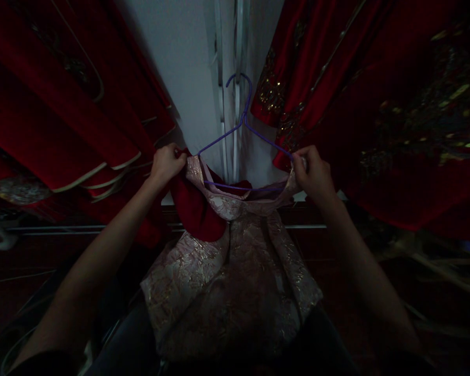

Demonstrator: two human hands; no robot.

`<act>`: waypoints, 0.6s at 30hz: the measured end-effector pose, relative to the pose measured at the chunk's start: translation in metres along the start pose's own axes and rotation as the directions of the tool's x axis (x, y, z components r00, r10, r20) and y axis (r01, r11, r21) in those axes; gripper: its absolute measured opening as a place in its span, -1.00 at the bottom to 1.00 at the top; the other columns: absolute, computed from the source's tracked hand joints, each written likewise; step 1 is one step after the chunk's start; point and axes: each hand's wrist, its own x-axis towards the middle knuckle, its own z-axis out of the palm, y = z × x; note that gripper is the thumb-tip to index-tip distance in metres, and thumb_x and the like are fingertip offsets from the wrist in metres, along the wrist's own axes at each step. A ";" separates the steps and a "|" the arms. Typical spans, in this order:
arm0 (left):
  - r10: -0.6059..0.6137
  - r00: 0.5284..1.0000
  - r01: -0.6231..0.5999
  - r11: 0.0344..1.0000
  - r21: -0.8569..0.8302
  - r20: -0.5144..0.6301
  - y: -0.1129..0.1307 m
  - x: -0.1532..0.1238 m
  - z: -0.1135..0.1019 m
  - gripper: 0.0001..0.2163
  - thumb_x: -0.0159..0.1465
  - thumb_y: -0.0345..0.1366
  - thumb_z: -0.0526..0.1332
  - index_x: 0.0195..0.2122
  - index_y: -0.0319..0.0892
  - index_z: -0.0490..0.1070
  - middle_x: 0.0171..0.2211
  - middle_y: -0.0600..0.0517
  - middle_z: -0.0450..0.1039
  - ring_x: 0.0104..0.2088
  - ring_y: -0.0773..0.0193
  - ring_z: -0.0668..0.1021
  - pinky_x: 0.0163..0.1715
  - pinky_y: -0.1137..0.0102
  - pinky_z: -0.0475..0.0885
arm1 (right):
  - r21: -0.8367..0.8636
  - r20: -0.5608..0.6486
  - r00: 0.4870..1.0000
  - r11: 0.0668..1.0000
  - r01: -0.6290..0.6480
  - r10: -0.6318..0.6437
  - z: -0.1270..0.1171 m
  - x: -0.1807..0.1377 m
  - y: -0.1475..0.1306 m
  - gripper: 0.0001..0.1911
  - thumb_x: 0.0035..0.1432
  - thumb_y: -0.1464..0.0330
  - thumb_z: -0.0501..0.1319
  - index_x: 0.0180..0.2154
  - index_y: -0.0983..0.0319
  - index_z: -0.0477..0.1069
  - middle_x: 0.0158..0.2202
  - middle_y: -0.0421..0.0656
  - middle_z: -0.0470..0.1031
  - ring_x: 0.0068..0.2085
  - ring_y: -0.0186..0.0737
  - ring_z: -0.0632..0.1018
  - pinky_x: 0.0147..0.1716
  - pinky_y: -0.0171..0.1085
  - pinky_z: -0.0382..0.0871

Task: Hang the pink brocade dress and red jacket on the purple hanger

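A pale pink brocade garment (235, 277) with a dark red lining hangs from a purple wire hanger (243, 122) in front of me. My left hand (165, 163) is closed on the garment's left shoulder at the hanger's end. My right hand (315, 172) is closed on the right shoulder and the hanger's other end. The hanger's hook points up in front of a white wall.
Red embroidered garments hang at the left (62, 104) and at the right (376, 104), close on both sides. A white wall (188, 62) with a vertical rail (237, 47) stands behind. A dark ledge (43, 230) runs across below. The scene is dim.
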 end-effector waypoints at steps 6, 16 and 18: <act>0.044 0.998 -0.054 0.973 -0.225 -0.048 0.046 -0.005 0.001 -0.85 0.14 -0.23 0.19 -0.34 -0.20 0.39 -0.38 -0.04 0.46 -0.28 0.16 0.48 -0.20 0.33 0.36 | 0.033 0.022 1.000 0.999 0.015 -0.016 0.002 -0.002 -0.006 -0.81 0.25 0.18 0.04 -0.25 0.14 0.27 -0.38 -0.15 0.46 -0.38 -0.20 0.50 -0.33 -0.24 0.34; 0.227 0.970 -0.243 0.882 -0.404 -0.088 0.106 -0.021 -0.006 -0.88 0.24 -0.23 0.16 -0.27 -0.16 0.30 -0.44 0.03 0.34 -0.22 0.17 0.47 -0.17 0.30 0.34 | 0.093 0.149 0.988 0.994 -0.053 0.039 0.012 0.027 0.017 -0.71 0.22 0.11 0.04 -0.34 0.17 0.35 -0.39 -0.15 0.50 -0.35 -0.20 0.51 -0.32 -0.23 0.36; 0.272 0.962 -0.265 0.888 -0.375 -0.036 0.102 -0.019 -0.012 -0.87 0.22 -0.27 0.18 -0.27 -0.19 0.31 -0.39 -0.01 0.33 -0.11 0.09 0.45 -0.08 0.25 0.31 | 0.122 0.387 0.917 0.981 -0.151 0.093 0.009 0.050 0.022 -0.64 0.17 0.05 0.09 -0.39 0.20 0.40 -0.41 -0.13 0.52 -0.37 -0.18 0.52 -0.33 -0.20 0.38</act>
